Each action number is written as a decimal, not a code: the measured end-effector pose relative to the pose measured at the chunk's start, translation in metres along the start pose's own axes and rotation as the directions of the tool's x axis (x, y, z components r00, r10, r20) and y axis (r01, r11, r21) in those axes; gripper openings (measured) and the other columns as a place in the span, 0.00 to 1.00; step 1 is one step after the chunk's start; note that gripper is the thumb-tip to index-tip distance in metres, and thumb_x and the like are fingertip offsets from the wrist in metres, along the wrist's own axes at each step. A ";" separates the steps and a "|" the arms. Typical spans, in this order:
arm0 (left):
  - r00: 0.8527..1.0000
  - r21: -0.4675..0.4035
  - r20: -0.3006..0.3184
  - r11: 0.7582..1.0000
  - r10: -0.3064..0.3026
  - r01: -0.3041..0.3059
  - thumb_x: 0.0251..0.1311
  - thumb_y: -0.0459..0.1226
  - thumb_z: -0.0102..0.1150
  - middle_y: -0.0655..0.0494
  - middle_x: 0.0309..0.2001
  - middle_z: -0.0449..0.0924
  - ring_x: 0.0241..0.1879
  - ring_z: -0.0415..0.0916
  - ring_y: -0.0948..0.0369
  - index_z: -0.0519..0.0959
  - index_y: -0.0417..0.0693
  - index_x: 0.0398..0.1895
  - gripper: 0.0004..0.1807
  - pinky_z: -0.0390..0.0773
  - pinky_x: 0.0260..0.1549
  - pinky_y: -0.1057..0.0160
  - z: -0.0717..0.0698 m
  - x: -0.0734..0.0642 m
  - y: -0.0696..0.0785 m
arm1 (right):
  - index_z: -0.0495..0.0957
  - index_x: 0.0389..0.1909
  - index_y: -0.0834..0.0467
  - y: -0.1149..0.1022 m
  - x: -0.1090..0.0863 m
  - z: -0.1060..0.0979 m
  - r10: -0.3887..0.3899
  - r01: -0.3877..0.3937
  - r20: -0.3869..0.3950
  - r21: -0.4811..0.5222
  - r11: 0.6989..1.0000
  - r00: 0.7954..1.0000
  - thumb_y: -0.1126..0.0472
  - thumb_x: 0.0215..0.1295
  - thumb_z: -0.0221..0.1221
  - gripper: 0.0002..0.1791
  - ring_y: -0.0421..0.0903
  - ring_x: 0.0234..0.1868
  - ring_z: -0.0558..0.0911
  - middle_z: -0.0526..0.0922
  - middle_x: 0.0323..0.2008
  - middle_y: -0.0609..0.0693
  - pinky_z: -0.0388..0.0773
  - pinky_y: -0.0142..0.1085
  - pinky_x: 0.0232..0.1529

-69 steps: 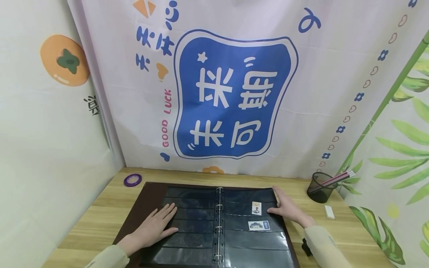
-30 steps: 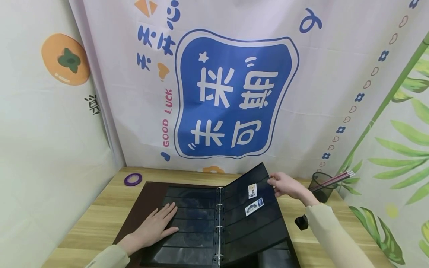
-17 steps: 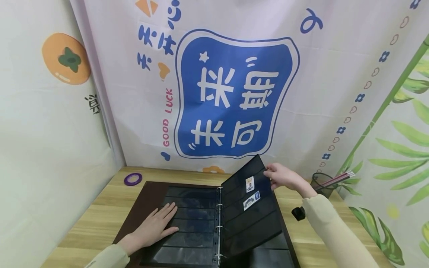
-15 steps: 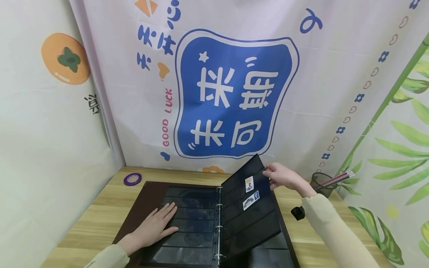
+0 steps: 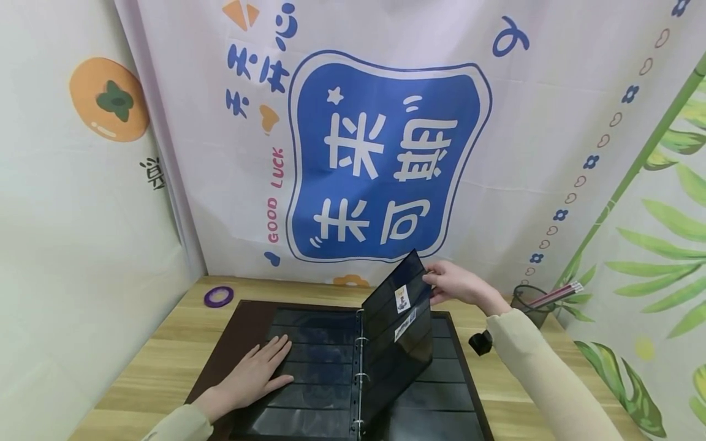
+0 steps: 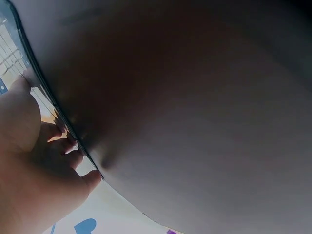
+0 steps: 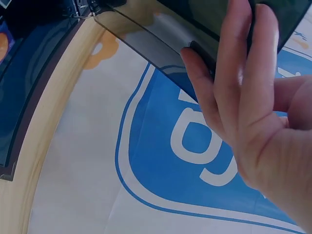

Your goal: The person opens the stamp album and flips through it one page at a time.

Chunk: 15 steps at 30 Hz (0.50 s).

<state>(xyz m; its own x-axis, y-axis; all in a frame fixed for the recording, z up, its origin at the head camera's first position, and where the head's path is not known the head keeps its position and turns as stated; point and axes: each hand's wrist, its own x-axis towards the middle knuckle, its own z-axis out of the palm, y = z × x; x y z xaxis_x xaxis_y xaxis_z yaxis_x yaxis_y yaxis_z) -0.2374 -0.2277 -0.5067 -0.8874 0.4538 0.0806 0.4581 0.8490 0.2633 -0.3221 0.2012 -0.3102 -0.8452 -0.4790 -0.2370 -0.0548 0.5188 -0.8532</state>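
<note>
A ring-bound stamp album (image 5: 223, 358) lies spread out, with black pocket pages on both sides of its metal rings (image 5: 361, 375). My left hand (image 5: 254, 376) rests on the left page (image 5: 314, 395), fingers straight. My right hand (image 5: 455, 283) pinches the outer edge of a right-hand album page (image 5: 386, 361), which stands steeply tilted from the rings. That raised page holds two stamps, an upright one (image 5: 402, 299) and a wider one (image 5: 405, 324). Beneath it shows another black page (image 5: 441, 392). In the right wrist view, the fingers (image 7: 261, 63) lie against the glossy page.
A purple tape roll (image 5: 207, 299) sits at the back left of the wooden table (image 5: 143, 373). At the back right stands a black mesh cup (image 5: 537, 315) with pencils (image 5: 557, 295). A small black object (image 5: 480, 343) shows beside the right sleeve. Printed cloth hangs behind.
My right hand has gripped the right page's edge, lifted it from flat and swung it leftward, exposing the page below. My left hand has stayed in place.
</note>
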 end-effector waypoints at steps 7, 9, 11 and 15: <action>1.000 -0.002 0.004 1.000 0.000 0.000 0.69 0.62 0.46 0.42 0.76 0.58 0.75 0.57 0.42 0.62 0.41 0.75 0.43 0.60 0.67 0.33 0.000 0.000 0.000 | 0.64 0.59 0.73 -0.001 0.003 -0.001 0.016 -0.016 0.007 0.007 1.000 1.000 0.64 0.79 0.42 0.18 0.39 0.31 0.83 0.81 0.41 0.57 0.85 0.29 0.35; 1.000 -0.005 0.007 1.000 -0.002 0.002 0.69 0.62 0.46 0.42 0.76 0.58 0.75 0.57 0.42 0.62 0.41 0.75 0.43 0.60 0.67 0.33 0.000 0.000 0.000 | 0.64 0.60 0.73 -0.001 0.002 -0.002 0.020 -0.020 0.012 0.010 1.000 1.000 0.64 0.79 0.42 0.18 0.39 0.32 0.83 0.81 0.42 0.56 0.85 0.30 0.35; 1.000 -0.005 0.009 1.000 -0.003 0.003 0.68 0.62 0.46 0.42 0.76 0.58 0.75 0.57 0.42 0.62 0.41 0.75 0.43 0.60 0.67 0.33 0.000 0.000 0.000 | 0.63 0.61 0.73 -0.002 0.003 -0.002 0.019 -0.019 0.017 0.007 1.000 1.000 0.64 0.79 0.42 0.19 0.40 0.33 0.84 0.82 0.43 0.57 0.85 0.30 0.36; 1.000 -0.007 0.007 1.000 -0.003 0.003 0.68 0.63 0.46 0.42 0.76 0.58 0.75 0.57 0.43 0.62 0.41 0.75 0.43 0.60 0.67 0.33 -0.001 0.000 0.000 | 0.62 0.64 0.73 -0.009 0.004 -0.001 0.021 -0.021 0.012 -0.023 1.000 1.000 0.62 0.79 0.42 0.22 0.40 0.34 0.85 0.80 0.49 0.62 0.86 0.31 0.38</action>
<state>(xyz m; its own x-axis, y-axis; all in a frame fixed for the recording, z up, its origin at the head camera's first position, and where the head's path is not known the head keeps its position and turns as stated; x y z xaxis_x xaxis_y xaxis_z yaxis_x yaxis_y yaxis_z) -0.2375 -0.2280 -0.5060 -0.8883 0.4535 0.0728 0.4552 0.8484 0.2701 -0.3260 0.1954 -0.3034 -0.8399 -0.4761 -0.2606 -0.0492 0.5450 -0.8370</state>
